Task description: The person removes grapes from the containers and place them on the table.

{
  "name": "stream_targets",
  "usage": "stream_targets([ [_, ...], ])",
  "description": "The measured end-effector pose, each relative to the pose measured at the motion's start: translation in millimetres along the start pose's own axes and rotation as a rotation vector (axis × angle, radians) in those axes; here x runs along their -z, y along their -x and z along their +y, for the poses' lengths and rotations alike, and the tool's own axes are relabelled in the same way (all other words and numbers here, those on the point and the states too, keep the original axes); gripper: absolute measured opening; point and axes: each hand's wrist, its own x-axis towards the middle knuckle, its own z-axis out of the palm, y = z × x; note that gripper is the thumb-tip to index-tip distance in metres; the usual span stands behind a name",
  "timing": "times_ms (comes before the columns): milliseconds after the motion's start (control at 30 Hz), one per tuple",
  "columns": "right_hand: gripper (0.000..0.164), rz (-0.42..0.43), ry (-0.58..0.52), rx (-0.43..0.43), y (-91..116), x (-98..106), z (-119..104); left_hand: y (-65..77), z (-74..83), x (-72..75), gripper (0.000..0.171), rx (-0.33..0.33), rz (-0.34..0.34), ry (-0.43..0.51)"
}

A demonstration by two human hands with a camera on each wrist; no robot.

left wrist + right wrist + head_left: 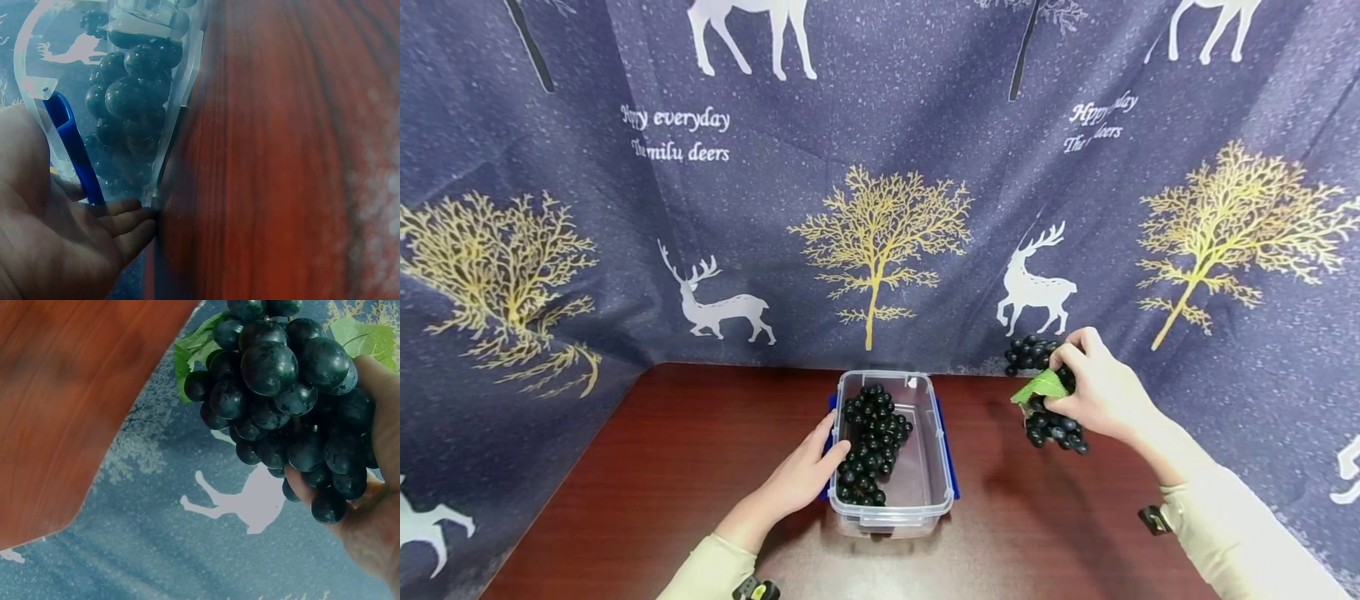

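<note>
A clear plastic container point(917, 450) with blue side flaps stands on the table. Along its left half lies a bunch of dark grapes point(868, 446). At the left wall is my left hand point(805, 471), its thumb over the rim and its fingers outside. The left wrist view shows those fingertips low against the wall, beside a blue flap point(78, 150). Off to the right, my right hand point(1101, 383) grips more dark grapes point(281, 406) above the table. A green leaf point(1041, 386) sticks out by its fingers, with grapes showing beyond and below it.
The dark red wooden table point(700, 450) ends at a blue fabric backdrop point(925, 292) printed with deer and trees. A shadow falls on the tabletop beneath the raised grapes.
</note>
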Motion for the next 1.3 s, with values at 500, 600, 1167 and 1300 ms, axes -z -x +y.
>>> stream_targets([
  [500, 0.052, -0.019, 0.025, 0.013, 7, -5, 14, 0.3, 0.0, 0.3, 0.075, 0.000, 0.003, -0.001],
  [600, 0.052, -0.023, 0.027, 0.011, 10, -6, 18, -0.1, 0.2, 0.1, 0.073, -0.003, 0.004, 0.004],
  [1167, 0.051, -0.003, 0.039, 0.036, 18, -15, 38, -1.0, 1.2, -0.7, 0.070, -0.009, 0.006, -0.001],
  [1300, 0.052, 0.000, 0.042, 0.035, 20, -20, 46, -0.4, 1.3, -0.5, 0.069, -0.006, 0.008, -0.006],
])
